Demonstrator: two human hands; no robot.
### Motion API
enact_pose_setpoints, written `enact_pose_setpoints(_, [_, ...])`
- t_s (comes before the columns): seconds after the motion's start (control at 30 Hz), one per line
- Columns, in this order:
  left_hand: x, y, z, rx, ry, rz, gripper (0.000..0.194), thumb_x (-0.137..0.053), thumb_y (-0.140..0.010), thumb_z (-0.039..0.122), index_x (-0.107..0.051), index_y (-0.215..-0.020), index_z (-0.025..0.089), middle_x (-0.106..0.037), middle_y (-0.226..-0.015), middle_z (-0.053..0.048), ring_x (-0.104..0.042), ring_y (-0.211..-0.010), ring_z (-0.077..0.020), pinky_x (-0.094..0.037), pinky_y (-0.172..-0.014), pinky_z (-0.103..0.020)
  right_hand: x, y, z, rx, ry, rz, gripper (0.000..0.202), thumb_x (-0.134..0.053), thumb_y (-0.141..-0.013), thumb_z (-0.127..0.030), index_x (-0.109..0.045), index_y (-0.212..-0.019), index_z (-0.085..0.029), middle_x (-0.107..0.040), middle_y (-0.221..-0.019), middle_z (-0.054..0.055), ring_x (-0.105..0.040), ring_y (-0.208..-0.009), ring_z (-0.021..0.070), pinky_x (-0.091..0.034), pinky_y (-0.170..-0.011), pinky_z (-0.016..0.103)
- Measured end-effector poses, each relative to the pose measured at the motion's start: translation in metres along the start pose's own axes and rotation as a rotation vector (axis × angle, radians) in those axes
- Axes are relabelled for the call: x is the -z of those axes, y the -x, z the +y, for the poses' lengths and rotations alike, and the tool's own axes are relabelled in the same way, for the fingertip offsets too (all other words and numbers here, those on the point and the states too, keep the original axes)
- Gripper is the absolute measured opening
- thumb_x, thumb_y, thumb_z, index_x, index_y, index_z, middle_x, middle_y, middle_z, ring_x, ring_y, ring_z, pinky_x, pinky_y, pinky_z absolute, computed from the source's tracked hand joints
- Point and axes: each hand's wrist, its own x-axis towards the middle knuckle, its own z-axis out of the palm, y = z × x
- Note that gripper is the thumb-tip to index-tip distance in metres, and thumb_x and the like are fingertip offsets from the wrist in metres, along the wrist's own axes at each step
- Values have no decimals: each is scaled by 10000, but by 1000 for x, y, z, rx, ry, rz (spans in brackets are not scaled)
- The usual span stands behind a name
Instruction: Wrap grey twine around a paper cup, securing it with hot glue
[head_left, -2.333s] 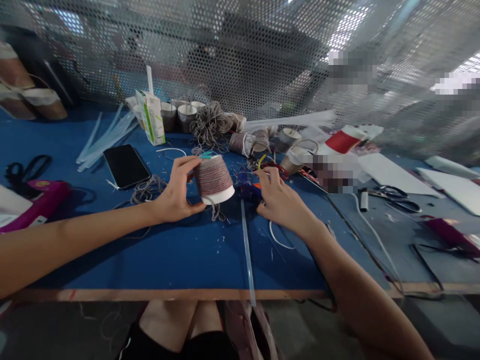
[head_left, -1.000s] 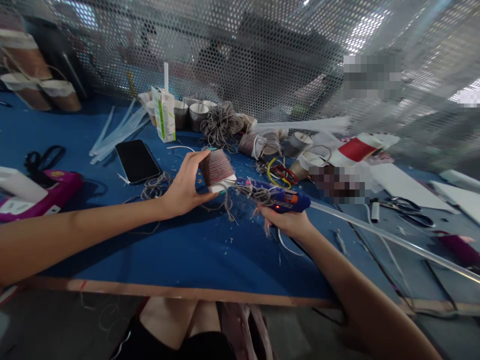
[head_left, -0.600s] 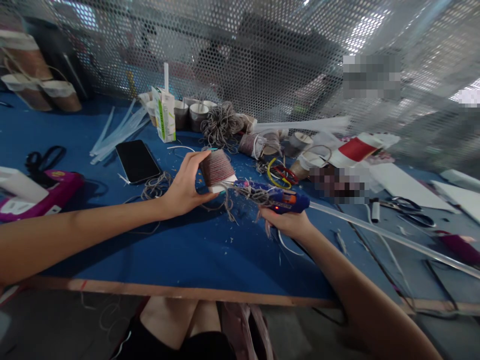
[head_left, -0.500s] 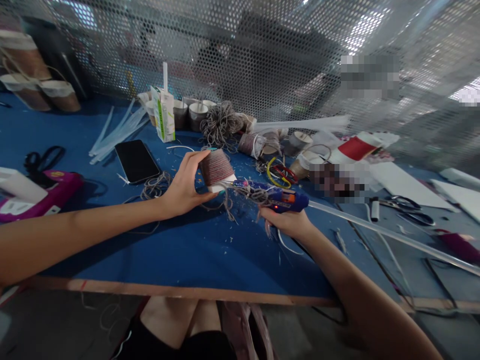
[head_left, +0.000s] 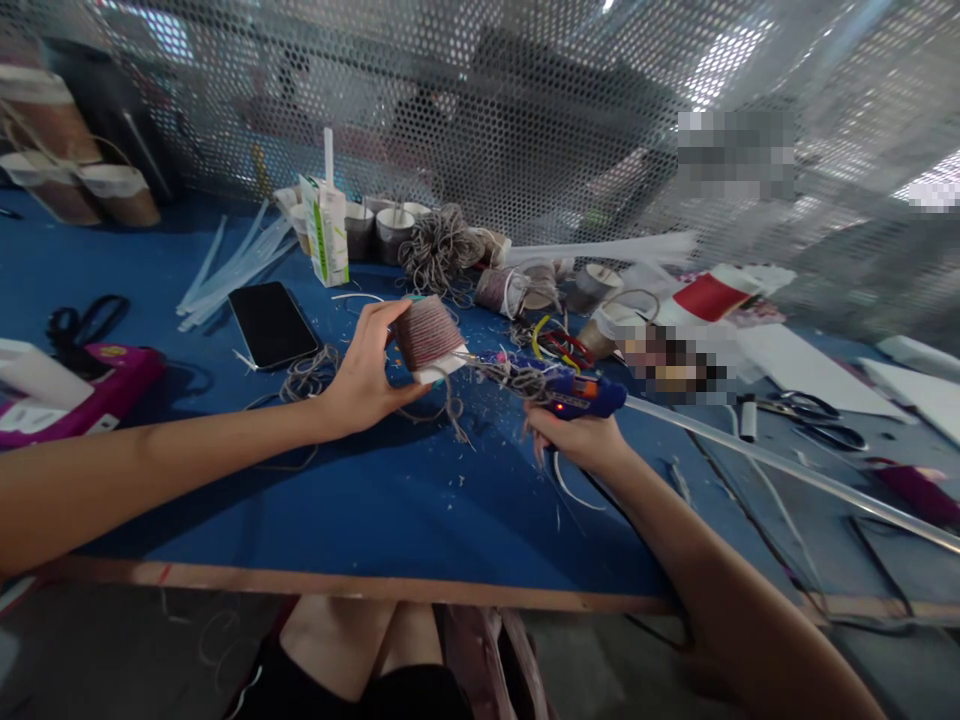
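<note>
Left hand [head_left: 369, 372] clamped on twine-wrapped cup [head_left: 426, 338], fingers on one end, thumb on the other; cup tilted, held above blue table [head_left: 315, 520]. Right hand [head_left: 581, 438] wrapped round blue glue gun [head_left: 577, 391], nozzle pointing at cup's white rim; can't tell if it touches. Clear glue stick [head_left: 757, 450] runs out the gun's back. Phone [head_left: 273, 324] lies beyond left forearm, near loose twine [head_left: 310, 373]. Drink carton [head_left: 325, 232] stands by more cups [head_left: 395, 234]. Scissors [head_left: 810, 418] off to the right.

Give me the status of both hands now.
Left hand: holding cord-wrapped cup, tilted. Right hand: gripping blue glue gun, nozzle at cup's white rim. Loose cord hanging close by.
</note>
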Motion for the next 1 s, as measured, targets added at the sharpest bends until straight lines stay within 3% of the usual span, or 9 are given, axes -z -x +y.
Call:
enact_pose_setpoints(0.2, [-2,0,1,0,12,29,776,-780,-771,455,-372,-1397,242,-460,-1346,-138,-509,-1289,-290,-590,-980,-441,2,-1,2,-60,-92,-10,231,-592,-644,-319,-476,-458,-247,-479,-364,-31,-458,-337,123,-414,-368,265])
enact_pose_setpoints(0.4, [-2,1,2,12,7,20,776,-761,-785,485,-355,-1402,245,-448,-1356,-143,-504,-1293,-290,-590,-974,-435,5,-3,4,-97,-76,25,228,-601,-639,-313,-481,-459,-239,-485,-362,-29,-482,-336,130,-459,-406,286])
enact_pose_setpoints(0.73, [0,1,2,-22,6,26,816,-754,-786,524,-336,-1425,236,-430,-1345,-146,-500,-1281,-289,-594,-945,-404,5,-9,18,-109,-23,30,232,-556,-643,-279,-464,-435,-231,-477,-369,-18,-457,-333,119,-408,-380,265])
enact_pose_setpoints(0.87, [-1,3,0,-34,49,46,855,-759,-771,544,-305,-1441,267,-400,-1338,-136,-485,-1275,-295,-594,-926,-412,14,-20,29,82,243,63,213,-565,-720,-334,-444,-572,-241,-546,-500,4,-525,-442,151,-452,-464,291])
enact_pose_setpoints(0.93, [-2,4,-1,-36,67,64,880,-767,-757,551,-295,-1450,285,-380,-1338,-131,-473,-1275,-300,-593,-916,-419,24,-27,34,264,480,-3,258,-572,-784,-423,-450,-645,-242,-603,-632,44,-605,-593,199,-482,-565,322])
enact_pose_setpoints(1.0, [-2,4,-2,-33,77,78,870,-757,-762,555,-294,-1455,301,-367,-1340,-125,-465,-1271,-298,-591,-915,-431,34,-32,38,346,628,-81,306,-579,-810,-511,-472,-720,-239,-627,-728,79,-639,-696,249,-482,-618,352])
